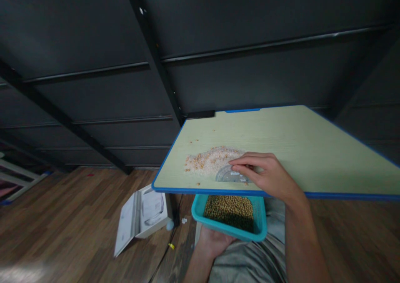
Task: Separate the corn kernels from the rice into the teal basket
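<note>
just at the bench [296,141] edge, the right hand [268,176] presses its fingers flat on a clear protractor [229,175], grain pile [211,160] at its ten o'clock. the left hand [214,241] grips a teal basket [200,210] of beans [229,210] at six o'clock, below the rim. it looks best held tight under the edge, with the protractor kept low and flat.

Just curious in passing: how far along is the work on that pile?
The basket already holds many beans. The right hand presses a clear scraper at the pile, while the left hand holds the basket under the table edge. The pile and stray grains remain.
</note>
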The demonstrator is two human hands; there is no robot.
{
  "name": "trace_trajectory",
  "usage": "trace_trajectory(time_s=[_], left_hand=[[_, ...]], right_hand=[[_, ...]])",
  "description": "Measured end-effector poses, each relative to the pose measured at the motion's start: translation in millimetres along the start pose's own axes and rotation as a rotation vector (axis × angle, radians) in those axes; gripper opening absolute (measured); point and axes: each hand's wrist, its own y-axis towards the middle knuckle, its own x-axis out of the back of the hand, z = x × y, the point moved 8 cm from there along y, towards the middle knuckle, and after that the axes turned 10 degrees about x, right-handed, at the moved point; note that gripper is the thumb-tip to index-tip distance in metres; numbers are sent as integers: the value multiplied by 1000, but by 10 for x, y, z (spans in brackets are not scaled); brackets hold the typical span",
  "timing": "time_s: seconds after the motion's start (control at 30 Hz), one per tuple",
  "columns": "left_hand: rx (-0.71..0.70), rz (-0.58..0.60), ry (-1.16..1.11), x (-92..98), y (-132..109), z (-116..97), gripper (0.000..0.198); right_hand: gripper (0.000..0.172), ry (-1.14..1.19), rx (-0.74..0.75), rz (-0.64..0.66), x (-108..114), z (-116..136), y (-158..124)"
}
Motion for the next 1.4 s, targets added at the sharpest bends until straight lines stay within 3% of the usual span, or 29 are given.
trace_trajectory(time_s=[0.53,1.0,1.27,1.4], left_hand=[[-2,64,-36,-71,7,-8,43],[-6,26,-4,-70,23,-8,44],[18,52,-31,-203,-5,-15,40],[24,51,-44,-158,-8,-3,43]], right_hand=[[15,-17,18,11,-32,8,19],[14,21,33,50,-84,41,3],[14,50,26,78,-116,55,0],[14,9,19,59,-116,-9,9]])
